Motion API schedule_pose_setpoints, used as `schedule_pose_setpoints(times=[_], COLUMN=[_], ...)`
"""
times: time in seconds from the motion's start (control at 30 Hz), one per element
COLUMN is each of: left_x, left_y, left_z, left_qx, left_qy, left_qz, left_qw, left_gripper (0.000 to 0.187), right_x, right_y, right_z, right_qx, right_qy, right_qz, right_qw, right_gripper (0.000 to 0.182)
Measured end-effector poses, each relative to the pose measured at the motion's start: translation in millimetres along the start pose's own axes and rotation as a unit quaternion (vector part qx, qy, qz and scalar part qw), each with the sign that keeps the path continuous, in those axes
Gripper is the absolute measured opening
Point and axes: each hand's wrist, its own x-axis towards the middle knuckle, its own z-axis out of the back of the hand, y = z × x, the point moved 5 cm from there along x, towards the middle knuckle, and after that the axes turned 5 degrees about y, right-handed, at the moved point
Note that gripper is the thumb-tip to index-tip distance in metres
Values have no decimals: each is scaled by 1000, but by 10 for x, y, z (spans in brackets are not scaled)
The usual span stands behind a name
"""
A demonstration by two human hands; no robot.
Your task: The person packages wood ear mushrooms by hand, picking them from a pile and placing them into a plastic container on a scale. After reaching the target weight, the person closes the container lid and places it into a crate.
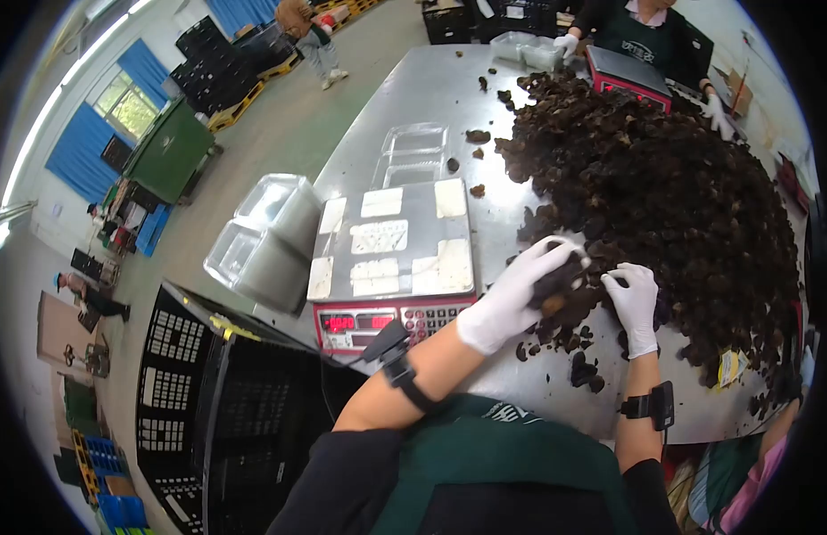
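A large heap of dark brown, crinkled wood ear mushrooms (pixel 663 196) covers the right side of the metal table. My left hand (pixel 512 299), in a white glove, is closed around a clump of wood ear mushrooms (pixel 554 283) at the heap's near edge. Just to its right, my gloved right hand (pixel 636 308) has its thumb and fingers bent together against the heap. Whatever lies between those fingertips is too small or hidden to make out. Left of my hands stands a weighing scale (pixel 380 236) with a steel platform and a lit red display.
Stacked clear plastic trays (pixel 264 234) stand left of the scale, with another clear tray (pixel 413 152) behind it. A black crate (pixel 199 392) is at lower left. Across the table, a gloved co-worker (pixel 641 40) stands by a second scale (pixel 626 76). Loose pieces are scattered around the tabletop (pixel 431 85).
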Motion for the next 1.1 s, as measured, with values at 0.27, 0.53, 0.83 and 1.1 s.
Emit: schedule_pose_setpoints(times=[0.27,0.53,0.83,1.1], left_x=[-901,-1723,-1892,-1564], left_y=[-277,-295,-993,-1219], left_z=[562,1293,1918,2170], left_qx=[-96,-460,-260,-95], left_qy=[-131,-403,-502,-551], left_qz=[100,113,25,-47], left_qw=[982,783,824,828], left_gripper=[79,24,28,24], right_x=[1287,2425,2522,1135], right_y=[1030,2159,2206,2851], right_z=[-502,-2538,-2146,-973], right_qx=[111,167,279,195], right_qy=[-7,425,258,280], right_qz=[151,143,17,207], right_qw=[982,878,925,917], right_gripper=[18,52,32,28])
